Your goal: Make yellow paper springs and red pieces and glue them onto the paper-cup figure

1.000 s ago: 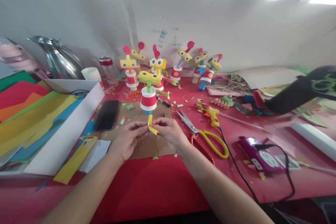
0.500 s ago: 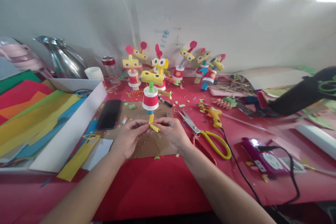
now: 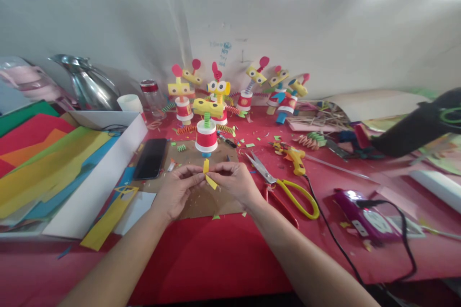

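While the L hand (image 3: 178,189) is pinching a yellow paper strip (image 3: 211,183), the R hand (image 3: 236,182) is pinching it too, w/ both hands nearly meeting; neither is spread. The strip is sitting approx. mid-view over a brown cardboard sheet (image 3: 203,205), one end pointing to 12 o'clock, the other approx. 5. From there, a red-&-white cup figure (image 3: 206,140) is standing at 12, just beyond the strip. Yellow-handled scissors (image 3: 296,198) are lying approx. 3 o'clock, w/ a yellow glue gun (image 3: 297,162) resting btwn 2 & 3. A black phone (image 3: 150,159) is lying btwn 9 & 10, near the L hand; a white box (image 3: 103,180) is sitting farther off, approx. 9, holding colored paper (image 3: 54,172).
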`<state>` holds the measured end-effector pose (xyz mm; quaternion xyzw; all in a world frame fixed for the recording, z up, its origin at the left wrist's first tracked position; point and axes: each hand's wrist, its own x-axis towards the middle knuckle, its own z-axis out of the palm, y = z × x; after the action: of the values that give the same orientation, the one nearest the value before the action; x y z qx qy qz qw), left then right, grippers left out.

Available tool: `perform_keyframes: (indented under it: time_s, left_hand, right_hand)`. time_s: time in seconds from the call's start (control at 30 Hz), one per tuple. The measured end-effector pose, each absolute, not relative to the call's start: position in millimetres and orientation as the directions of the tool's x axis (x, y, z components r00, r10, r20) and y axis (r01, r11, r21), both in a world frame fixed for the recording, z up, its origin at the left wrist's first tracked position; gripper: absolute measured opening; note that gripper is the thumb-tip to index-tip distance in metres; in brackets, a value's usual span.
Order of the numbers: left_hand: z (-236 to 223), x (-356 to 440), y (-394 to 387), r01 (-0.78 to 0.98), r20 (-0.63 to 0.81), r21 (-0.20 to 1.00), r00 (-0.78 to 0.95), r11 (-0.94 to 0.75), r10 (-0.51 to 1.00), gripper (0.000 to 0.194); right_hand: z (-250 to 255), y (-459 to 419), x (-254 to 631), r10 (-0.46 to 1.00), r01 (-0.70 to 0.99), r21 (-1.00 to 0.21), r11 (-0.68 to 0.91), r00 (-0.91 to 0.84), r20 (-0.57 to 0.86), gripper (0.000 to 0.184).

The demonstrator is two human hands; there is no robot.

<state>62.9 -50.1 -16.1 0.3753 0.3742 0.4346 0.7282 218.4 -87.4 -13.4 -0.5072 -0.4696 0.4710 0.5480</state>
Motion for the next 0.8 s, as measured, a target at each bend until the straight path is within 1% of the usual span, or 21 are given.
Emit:
perform_keyframes:
  time_s: [0.1, 0.27, 0.33, 0.4, 0.43, 0.47, 0.53, 0.63, 0.8]
  left_hand:
    - [-17, 64, -51, -0.359, -0.199, 0.879, 0.325, 0.315, 0.925, 0.025]
    - [-19, 67, -50, -0.393, -0.154, 0.879, 0.301, 0.270, 0.941, 0.028]
    - [-20, 68, -50, -0.408, -0.145, 0.876, 0.289, 0.259, 0.946, 0.027]
    - [-21, 69, -51, -0.421, -0.144, 0.872, 0.264, 0.248, 0.954, 0.026]
    - [-21, 69, -51, -0.427, -0.144, 0.871, 0.249, 0.242, 0.958, 0.026]
    - [-21, 70, -51, -0.433, -0.142, 0.870, 0.238, 0.236, 0.961, 0.025]
    - [-21, 70, -52, -0.443, -0.142, 0.865, 0.237, 0.236, 0.961, 0.024]
    - [-20, 70, -52, -0.468, -0.160, 0.841, 0.263, 0.270, 0.952, 0.021]
    - [-19, 68, -49, -0.506, -0.240, 0.782, 0.294, 0.364, 0.925, 0.022]
  right_hand:
    - [-16, -85, 218, 0.990, -0.011, -0.998, 0.058, 0.127, 0.056, 0.015]
    - [-16, -84, 216, 0.993, -0.062, -0.995, 0.075, 0.095, 0.069, 0.014]
    - [-16, -85, 214, 0.995, -0.131, -0.988, 0.084, 0.065, 0.076, 0.019]
    - [-18, -86, 211, 0.996, -0.206, -0.975, 0.087, 0.044, 0.080, 0.029]
    - [-19, -86, 210, 0.995, -0.223, -0.970, 0.093, 0.055, 0.082, 0.032]
    - [-20, -86, 208, 0.993, -0.222, -0.970, 0.101, 0.084, 0.084, 0.032]
    - [-21, -87, 206, 0.986, -0.182, -0.977, 0.107, 0.149, 0.080, 0.025]
    - [-20, -87, 205, 0.986, -0.168, -0.983, 0.067, 0.163, 0.040, 0.020]
    - [-20, -88, 204, 0.993, -0.342, -0.940, -0.023, 0.098, -0.060, 0.020]
